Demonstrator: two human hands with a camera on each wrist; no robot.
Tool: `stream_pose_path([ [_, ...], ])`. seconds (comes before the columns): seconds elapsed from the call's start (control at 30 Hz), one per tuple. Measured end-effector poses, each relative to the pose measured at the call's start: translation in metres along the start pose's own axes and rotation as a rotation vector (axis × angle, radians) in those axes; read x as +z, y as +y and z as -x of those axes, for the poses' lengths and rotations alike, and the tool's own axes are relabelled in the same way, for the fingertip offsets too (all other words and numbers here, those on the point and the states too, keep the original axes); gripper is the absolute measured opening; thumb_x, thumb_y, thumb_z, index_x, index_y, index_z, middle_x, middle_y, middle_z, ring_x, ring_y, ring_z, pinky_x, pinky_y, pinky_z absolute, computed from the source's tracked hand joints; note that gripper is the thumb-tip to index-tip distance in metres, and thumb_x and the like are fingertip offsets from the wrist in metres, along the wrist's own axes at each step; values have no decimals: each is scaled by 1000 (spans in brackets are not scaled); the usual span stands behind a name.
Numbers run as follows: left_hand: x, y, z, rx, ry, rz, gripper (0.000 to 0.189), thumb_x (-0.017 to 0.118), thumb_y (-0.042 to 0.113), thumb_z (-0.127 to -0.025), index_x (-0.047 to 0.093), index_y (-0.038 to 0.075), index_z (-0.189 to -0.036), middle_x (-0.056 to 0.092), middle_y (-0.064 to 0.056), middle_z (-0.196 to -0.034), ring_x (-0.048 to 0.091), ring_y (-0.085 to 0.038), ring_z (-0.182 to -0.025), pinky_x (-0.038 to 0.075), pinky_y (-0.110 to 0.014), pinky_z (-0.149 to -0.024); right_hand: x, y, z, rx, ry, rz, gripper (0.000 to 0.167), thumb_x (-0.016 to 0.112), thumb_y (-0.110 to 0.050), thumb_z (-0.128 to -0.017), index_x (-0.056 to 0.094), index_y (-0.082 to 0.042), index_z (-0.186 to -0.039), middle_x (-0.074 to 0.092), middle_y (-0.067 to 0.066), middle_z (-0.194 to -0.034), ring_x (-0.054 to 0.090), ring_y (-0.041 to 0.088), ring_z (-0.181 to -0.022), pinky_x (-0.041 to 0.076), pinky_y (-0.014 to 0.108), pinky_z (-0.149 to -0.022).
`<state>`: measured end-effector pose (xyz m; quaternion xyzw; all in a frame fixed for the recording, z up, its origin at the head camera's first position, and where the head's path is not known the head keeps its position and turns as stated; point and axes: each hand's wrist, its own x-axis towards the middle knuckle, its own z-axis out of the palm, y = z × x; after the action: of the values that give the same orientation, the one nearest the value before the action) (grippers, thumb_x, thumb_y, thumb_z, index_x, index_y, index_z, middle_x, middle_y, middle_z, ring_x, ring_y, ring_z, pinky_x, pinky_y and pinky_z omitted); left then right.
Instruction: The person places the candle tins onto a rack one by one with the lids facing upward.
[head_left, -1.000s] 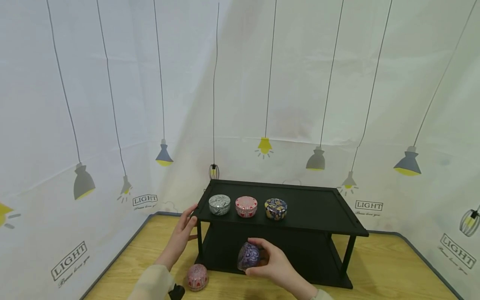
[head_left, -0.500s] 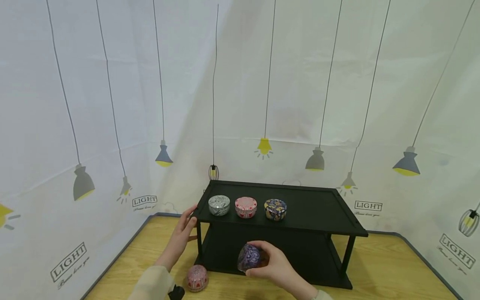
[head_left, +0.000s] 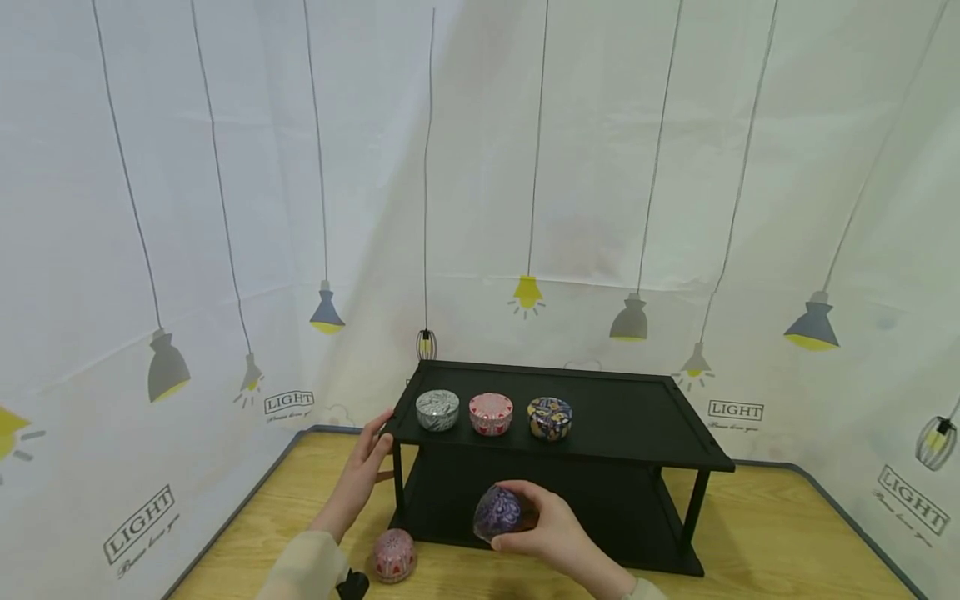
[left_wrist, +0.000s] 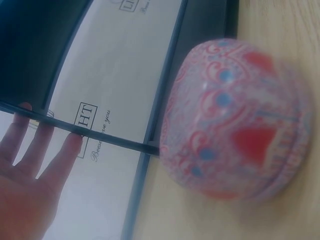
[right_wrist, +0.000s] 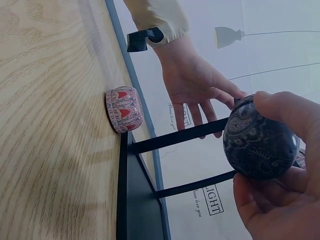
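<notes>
My right hand [head_left: 551,533] pinches a round dark purple tin [head_left: 497,512] with a swirling pattern, tilted, in front of the lower tier of a black two-tier shelf [head_left: 637,417]. The right wrist view shows thumb and fingers around this tin [right_wrist: 260,137]. My left hand [head_left: 365,462] rests at the shelf's left front corner, its fingers extended; the left wrist view has them by the thin post [left_wrist: 115,140]. A pink tin with red hearts [head_left: 394,556] stands on the table below that hand, large and blurred in the left wrist view.
On the top tier stand three tins in a row: a grey marbled one [head_left: 438,410], a pink one [head_left: 491,414] and a blue-and-yellow one [head_left: 550,418]. The wooden table [head_left: 765,533] meets a white lamp-printed backdrop [head_left: 480,208] behind and at both sides.
The right hand keeps hold of the purple tin in front of the shelf, with only a slight shift and turn. The left hand stays at the corner.
</notes>
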<state>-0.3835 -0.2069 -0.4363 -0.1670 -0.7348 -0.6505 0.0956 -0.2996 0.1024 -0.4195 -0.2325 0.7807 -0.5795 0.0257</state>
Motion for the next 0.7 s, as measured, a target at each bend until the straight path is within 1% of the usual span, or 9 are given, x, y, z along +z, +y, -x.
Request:
stream_pose_path([
  [0.23, 0, -1, -1, -1, -1, 0, 46, 38, 23, -107, 28, 16, -152, 25, -25, -152, 36, -44, -125, 39, -65, -93, 2, 0, -1, -4, 1, -17, 65, 84, -14, -75, 55, 1, -131, 61, 12, -120, 64, 21, -95, 54, 29, -75],
  [0.43, 0, 0, 0, -4, 6, -7, 46, 39, 28, -106, 31, 22, -151, 28, -21, -151, 37, -42, -125, 39, -65, -94, 1, 4, -1, -4, 0, -38, 65, 84, -14, -75, 55, 0, -131, 61, 12, -120, 63, 23, -100, 53, 29, -80],
  [0.7, 0, -2, 0, 7, 12, -17, 47, 42, 33, -105, 32, 24, -150, 28, -22, -151, 38, -42, -123, 40, -65, -92, 2, 2, -1, -3, 7, -99, 67, 84, -12, -75, 52, 2, -131, 59, 14, -121, 62, 26, -106, 53, 30, -83],
])
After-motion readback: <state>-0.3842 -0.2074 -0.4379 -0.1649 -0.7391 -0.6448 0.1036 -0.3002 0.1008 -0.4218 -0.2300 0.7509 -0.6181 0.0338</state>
